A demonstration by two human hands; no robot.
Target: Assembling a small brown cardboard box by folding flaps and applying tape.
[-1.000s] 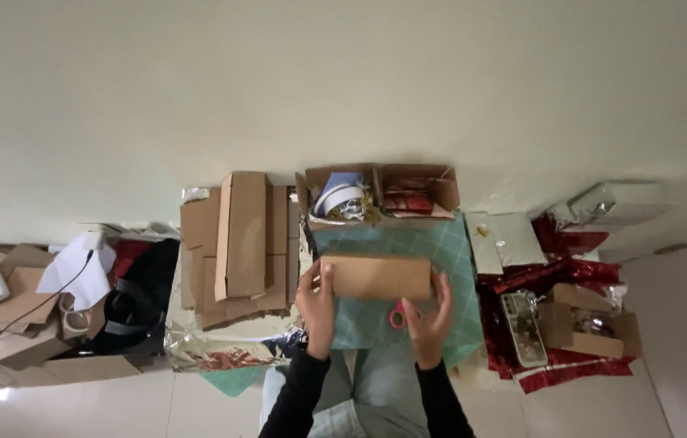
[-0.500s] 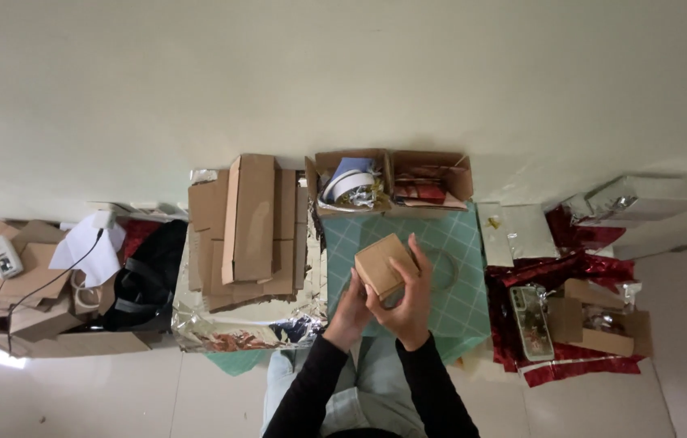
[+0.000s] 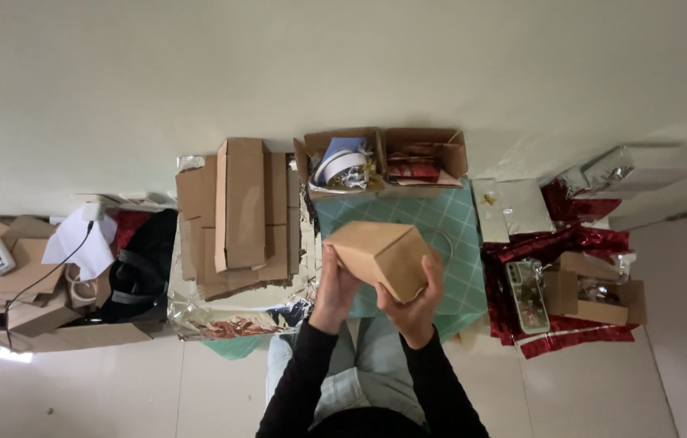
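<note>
A brown cardboard box (image 3: 381, 255), folded up and tilted, is held in the air above the green cutting mat (image 3: 440, 219). My left hand (image 3: 333, 285) grips its left side from below. My right hand (image 3: 418, 302) cups its lower right corner. Both arms wear black sleeves. My knees in light trousers show under the box.
A stack of flat cardboard blanks (image 3: 239, 207) lies to the left. An open carton (image 3: 384, 158) with ribbon rolls and red items stands behind the mat. Red foil wrap (image 3: 570, 243), a phone (image 3: 528, 284) and small boxes lie at right. Cardboard scraps and a black bag (image 3: 136, 272) are at left.
The flat cardboard piece held over the mat has been formed into a box and lifted. Both hands have shifted under it and it has tilted.
</note>
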